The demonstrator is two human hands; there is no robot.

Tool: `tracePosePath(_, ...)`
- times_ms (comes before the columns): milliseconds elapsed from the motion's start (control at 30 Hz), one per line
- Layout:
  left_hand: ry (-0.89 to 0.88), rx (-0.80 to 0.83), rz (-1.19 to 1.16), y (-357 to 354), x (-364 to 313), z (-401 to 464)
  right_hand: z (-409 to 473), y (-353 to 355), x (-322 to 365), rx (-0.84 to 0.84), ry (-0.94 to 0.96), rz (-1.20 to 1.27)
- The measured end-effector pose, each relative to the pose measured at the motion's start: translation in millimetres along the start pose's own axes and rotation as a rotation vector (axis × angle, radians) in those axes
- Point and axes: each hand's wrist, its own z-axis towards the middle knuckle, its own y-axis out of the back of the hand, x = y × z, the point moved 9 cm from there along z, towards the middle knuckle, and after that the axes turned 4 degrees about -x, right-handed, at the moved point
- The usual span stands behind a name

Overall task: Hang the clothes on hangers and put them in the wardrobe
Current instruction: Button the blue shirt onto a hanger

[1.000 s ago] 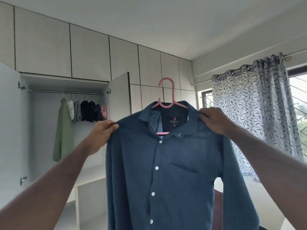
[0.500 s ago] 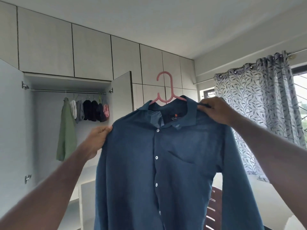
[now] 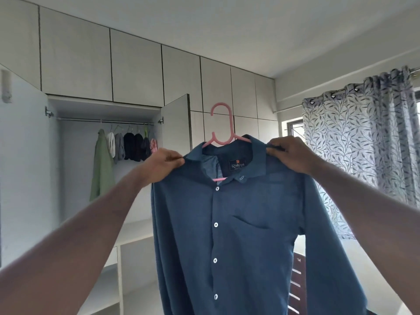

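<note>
In front of the open wardrobe (image 3: 109,155), the blue button-up shirt (image 3: 238,223), already on its pink hanger (image 3: 219,130), is pinched at both shoulders by the left hand (image 3: 162,164) and right hand (image 3: 289,153), while hanging it on the rail (image 3: 102,120) beside the hung garments (image 3: 129,146) is judged to remain.

A leaf-patterned grey curtain (image 3: 363,155) hung from eyelets on a rod at the right, partly covering a window (image 3: 293,127). A row of closed overhead cabinets (image 3: 136,64) ran beneath the white ceiling (image 3: 250,30). A dark slatted wooden chair (image 3: 297,289) stood at lower right.

One blue shirt (image 3: 238,223) — one pink hanger (image 3: 219,133) — two hands.
</note>
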Motion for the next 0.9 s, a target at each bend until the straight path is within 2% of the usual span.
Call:
tracePosePath(100, -0.025, -0.099, -0.045, 10.8, -12.6, 6.2, -0.8, 0.6, 3.7, -0.022, -0.027, 0.022)
tracePosePath(200, -0.026, -0.096, -0.009, 10.7, -18.3, 12.6, -3.6, -5.9, 7.5, -0.013, -0.045, 0.045)
tracePosePath(433, -0.021, -0.050, 0.039, 0.4, -6.7, 17.9, -0.2, -31.4, 10.9, 0.189, -0.068, 0.096)
tracePosePath(567, -0.037, -0.193, 0.064, 9.1, -3.0, 13.3, -2.8, -39.0, 9.0, 0.306, -0.207, 0.395)
tracePosePath(633, -0.023, -0.202, 0.029, 10.4, 0.9, 11.7, -3.5, -41.7, 10.0, 0.350, -0.277, 0.442)
tracePosePath(733, -0.003, -0.101, -0.064, 3.2, 7.2, 13.1, 0.5, -49.8, 8.4, 0.393, -0.302, 0.338)
tracePosePath(833, 0.064, 0.079, -0.173, -9.0, 14.7, 8.5, 10.1, -52.5, 13.9, 0.322, -0.233, 0.261)
tracePosePath(900, 0.093, 0.135, -0.224, -13.9, 18.4, 3.6, 14.6, -52.7, 18.6, 0.268, -0.226, 0.328)
